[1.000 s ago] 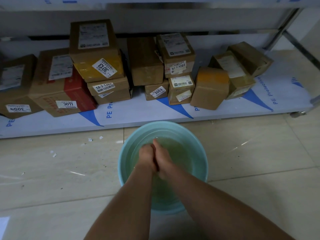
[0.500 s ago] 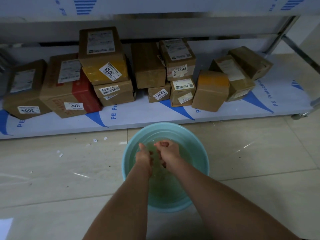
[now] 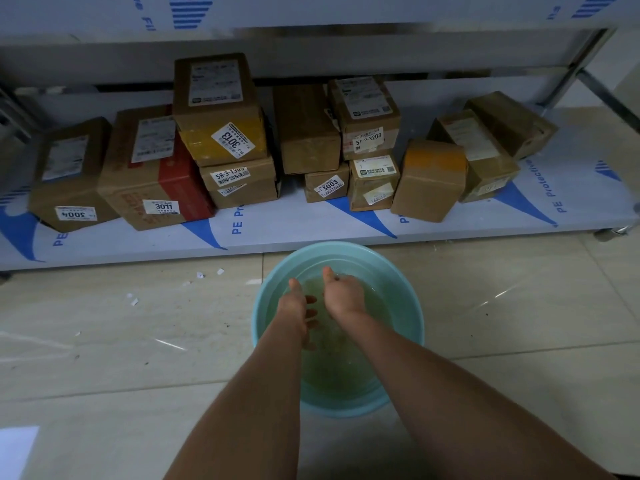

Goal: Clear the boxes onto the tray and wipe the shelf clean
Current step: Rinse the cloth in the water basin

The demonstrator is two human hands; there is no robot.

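Both hands are working in the round pale-teal plastic basin (image 3: pixel 337 327) of murky water at lower centre: the left hand (image 3: pixel 294 308) is dipping with fingers curled, the right hand (image 3: pixel 343 296) is clenching, though whether either grip is grasping a cloth I cannot tell. Dripping hands are risking wet, softened cardboard and slick floor tiles. The brown labelled cardboard boxes (image 3: pixel 221 109) are sitting stacked across the film-covered white low shelf (image 3: pixel 311 223) in the upper half; no tray is showing.

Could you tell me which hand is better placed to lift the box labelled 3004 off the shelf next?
Probably the left hand: box 3004 sits at the shelf's far left, on its side.
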